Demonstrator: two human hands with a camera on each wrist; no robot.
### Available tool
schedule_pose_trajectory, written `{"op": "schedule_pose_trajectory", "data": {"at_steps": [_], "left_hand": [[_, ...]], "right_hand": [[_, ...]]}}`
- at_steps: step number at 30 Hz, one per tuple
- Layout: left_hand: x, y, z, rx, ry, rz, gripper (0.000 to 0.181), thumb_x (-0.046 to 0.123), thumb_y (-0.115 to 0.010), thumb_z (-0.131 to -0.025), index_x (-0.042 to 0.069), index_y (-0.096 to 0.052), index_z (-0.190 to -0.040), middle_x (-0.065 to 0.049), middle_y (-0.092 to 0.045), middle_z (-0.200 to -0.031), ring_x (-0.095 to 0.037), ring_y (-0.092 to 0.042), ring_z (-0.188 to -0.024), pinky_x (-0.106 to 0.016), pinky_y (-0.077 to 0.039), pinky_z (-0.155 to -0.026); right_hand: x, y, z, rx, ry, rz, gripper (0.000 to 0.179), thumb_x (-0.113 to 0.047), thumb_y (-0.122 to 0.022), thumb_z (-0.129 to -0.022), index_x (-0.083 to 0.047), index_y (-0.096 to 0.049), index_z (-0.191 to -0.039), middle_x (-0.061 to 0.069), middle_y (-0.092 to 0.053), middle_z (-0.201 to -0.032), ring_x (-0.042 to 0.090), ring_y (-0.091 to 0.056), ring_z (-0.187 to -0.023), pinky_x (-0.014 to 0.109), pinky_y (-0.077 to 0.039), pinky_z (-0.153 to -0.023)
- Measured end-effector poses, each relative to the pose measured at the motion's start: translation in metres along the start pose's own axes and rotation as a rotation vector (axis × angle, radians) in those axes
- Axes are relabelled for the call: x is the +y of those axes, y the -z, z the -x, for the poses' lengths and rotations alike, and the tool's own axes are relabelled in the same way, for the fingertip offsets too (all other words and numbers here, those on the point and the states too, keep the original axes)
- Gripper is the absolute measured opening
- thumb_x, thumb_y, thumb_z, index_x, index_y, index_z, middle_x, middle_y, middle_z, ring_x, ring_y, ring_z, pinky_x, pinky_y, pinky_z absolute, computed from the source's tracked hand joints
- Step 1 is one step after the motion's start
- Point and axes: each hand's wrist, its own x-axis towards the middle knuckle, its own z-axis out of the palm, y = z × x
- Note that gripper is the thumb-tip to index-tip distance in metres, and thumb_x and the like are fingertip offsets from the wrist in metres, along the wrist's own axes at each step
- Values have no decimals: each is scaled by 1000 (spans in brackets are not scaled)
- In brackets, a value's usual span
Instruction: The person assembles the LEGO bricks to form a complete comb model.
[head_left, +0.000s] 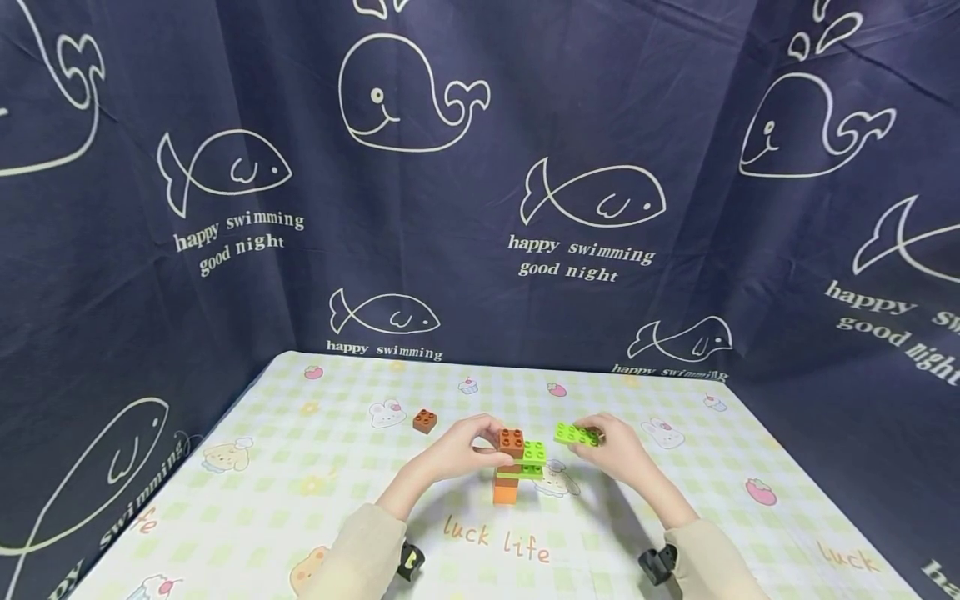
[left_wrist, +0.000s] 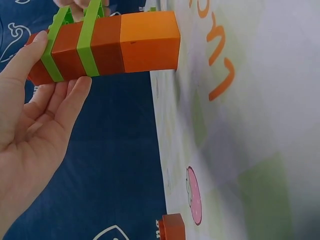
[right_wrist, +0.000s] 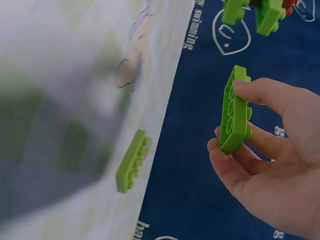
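A stack of toy building bricks (head_left: pixel 506 490) stands upright: an orange brick (left_wrist: pixel 150 42) at the bottom, then brown bricks (left_wrist: pixel 68 50) alternating with flat lime-green bricks (head_left: pixel 534 451) that jut out to the right. My left hand (head_left: pixel 468 446) grips the stack near its top, thumb on one side and fingers on the other. To the right of the stack, my right hand (head_left: pixel 609 442) pinches a separate flat lime-green brick (right_wrist: pixel 236 110) by thumb and fingers, apart from the stack. Whether the orange base touches the table is hard to tell.
Another flat green brick (right_wrist: pixel 132 161) lies on the table below my right hand. A loose brown brick (head_left: pixel 424 421) rests on the table (head_left: pixel 360 533) to the left of my left hand. Dark blue curtains (head_left: pixel 480 192) hang behind and beside the table.
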Motion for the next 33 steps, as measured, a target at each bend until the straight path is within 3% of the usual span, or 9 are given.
{"op": "schedule_pose_trajectory", "data": {"at_steps": [5, 9, 16, 25, 32, 33], "left_hand": [[-1, 0, 0, -12, -2, 15, 28, 30, -72, -82, 15, -56, -100, 6, -62, -95, -10, -59, -96, -35, -50, -92], [-2, 0, 0, -16, 4, 28, 27, 29, -72, -82, 16, -56, -100, 5, -62, -95, -11, -59, -97, -27, -51, -89], [1, 0, 1, -15, 15, 33, 25, 25, -72, -83, 15, -56, -100, 4, -62, -96, -11, -59, -98, -25, -51, -88], [37, 11, 12, -25, -10, 44, 21, 12, -69, -84, 5, -55, -99, -4, -62, -95, -17, -60, -96, -29, -52, -87], [-3, 1, 0, -34, -22, 36, 24, 28, -71, -83, 18, -56, -99, 6, -61, -95, -7, -59, -95, -28, -51, -89], [-3, 1, -1, -34, -19, 32, 24, 28, -71, -84, 18, -56, -99, 6, -61, -95, -7, -59, -96, -28, -51, -89]], "right_hand": [[-12, 1, -2, 25, 37, -8, 33, -14, -75, -74, -1, -68, -104, 10, -67, -98, 21, -61, -85, 37, -53, -77], [-24, 2, -3, 32, 59, -40, 33, -12, -75, -75, -1, -68, -105, 10, -66, -98, 22, -61, -86, 40, -53, -78], [-39, 3, -4, 37, 86, -61, 31, -10, -75, -76, -2, -68, -105, 7, -66, -98, 20, -61, -86, 38, -53, -78], [-50, 4, -7, 47, 150, -76, 30, -11, -75, -76, -5, -69, -105, 6, -66, -101, 22, -62, -91, 38, -54, -78], [-62, 6, -8, 24, 190, -72, 34, -14, -76, -76, -5, -68, -107, 7, -66, -106, 21, -62, -92, 34, -55, -79], [-64, 6, -9, 18, 197, -73, 34, -14, -76, -76, -4, -68, -107, 7, -66, -106, 20, -62, -92, 34, -55, -79]]}}
